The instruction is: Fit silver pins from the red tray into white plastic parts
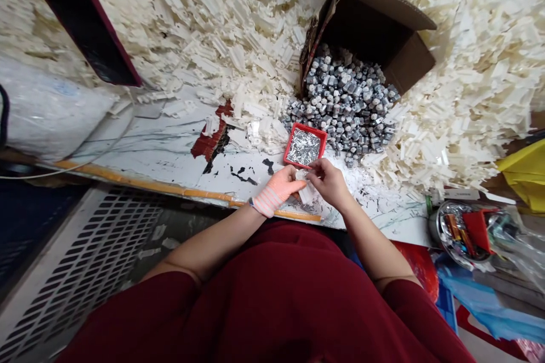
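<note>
We note the left hand (279, 186), in a pale orange striped knit glove, its grip closed on a white plastic strip (306, 196) near the front edge of the white marble-patterned desk (149, 144). The bare right hand (329, 182) has a narrow grip at the strip's upper end; we cannot tell whether its fingertips hold anything. Just beyond both hands we record a red square plastic tray (323, 143) of thin silvery metal pins (303, 147). Behind it, small grey faceted blocks (349, 105) spread from a brown cardboard box (411, 62), with off-white plastic pieces (191, 28) heaped around.
</note>
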{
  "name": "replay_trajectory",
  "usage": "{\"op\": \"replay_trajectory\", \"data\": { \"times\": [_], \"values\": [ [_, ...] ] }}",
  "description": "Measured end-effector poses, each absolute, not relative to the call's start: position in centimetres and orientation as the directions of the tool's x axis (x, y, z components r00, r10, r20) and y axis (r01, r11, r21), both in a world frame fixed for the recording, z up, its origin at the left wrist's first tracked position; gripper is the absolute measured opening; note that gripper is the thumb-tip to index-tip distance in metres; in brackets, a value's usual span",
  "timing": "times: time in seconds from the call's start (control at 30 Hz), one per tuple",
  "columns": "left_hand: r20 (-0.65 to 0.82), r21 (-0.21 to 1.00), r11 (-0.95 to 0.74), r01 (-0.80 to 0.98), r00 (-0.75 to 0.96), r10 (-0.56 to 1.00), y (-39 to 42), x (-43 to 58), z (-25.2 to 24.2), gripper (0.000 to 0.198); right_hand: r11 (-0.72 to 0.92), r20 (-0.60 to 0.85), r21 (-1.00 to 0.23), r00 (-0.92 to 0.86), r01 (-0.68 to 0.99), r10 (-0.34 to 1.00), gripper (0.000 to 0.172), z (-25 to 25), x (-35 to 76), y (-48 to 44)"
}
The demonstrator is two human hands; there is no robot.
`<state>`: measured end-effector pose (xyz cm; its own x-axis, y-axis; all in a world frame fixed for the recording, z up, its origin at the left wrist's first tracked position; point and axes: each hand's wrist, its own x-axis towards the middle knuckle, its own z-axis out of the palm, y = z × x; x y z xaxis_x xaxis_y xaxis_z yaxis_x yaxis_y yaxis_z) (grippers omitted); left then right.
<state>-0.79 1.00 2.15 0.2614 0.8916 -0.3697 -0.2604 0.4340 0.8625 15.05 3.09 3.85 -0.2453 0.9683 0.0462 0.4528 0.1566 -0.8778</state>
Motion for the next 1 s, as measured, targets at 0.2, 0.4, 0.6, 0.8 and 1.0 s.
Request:
{"op": "replay_trajectory", "data": {
  "times": [0.2,0.4,0.6,0.8,1.0],
  "values": [
    [-0.407,0.826,0.486,-0.285,0.295,0.865,0.4,-0.8,2.3,0.027,-0.021,-0.084,-0.965,-0.229,0.262,0.97,0.026,2.9,15.5,2.7],
    [-0.403,0.837,0.484,-0.255,0.312,0.86,0.0,-0.9,1.3,0.026,-0.099,-0.134,-0.971,-0.155,0.218,0.979,0.031,2.6,15.3,1.7],
    [-0.4,0.867,0.465,-0.181,0.304,0.864,-0.5,-1.0,1.0,0.023,-0.043,-0.086,-0.939,-0.111,0.341,0.99,0.026,2.2,15.1,0.8],
    [-0.424,0.832,0.509,-0.22,0.341,0.839,-1.1,-1.0,1.3,0.023,-0.049,-0.087,-0.924,-0.085,0.379,0.993,0.023,1.3,15.1,-0.3],
    [-0.438,0.801,0.538,-0.262,0.355,0.826,-1.2,-1.1,1.1,0.025,-0.22,-0.235,-0.962,-0.084,0.161,0.968,0.036,1.2,15.4,0.0]
  ]
}}
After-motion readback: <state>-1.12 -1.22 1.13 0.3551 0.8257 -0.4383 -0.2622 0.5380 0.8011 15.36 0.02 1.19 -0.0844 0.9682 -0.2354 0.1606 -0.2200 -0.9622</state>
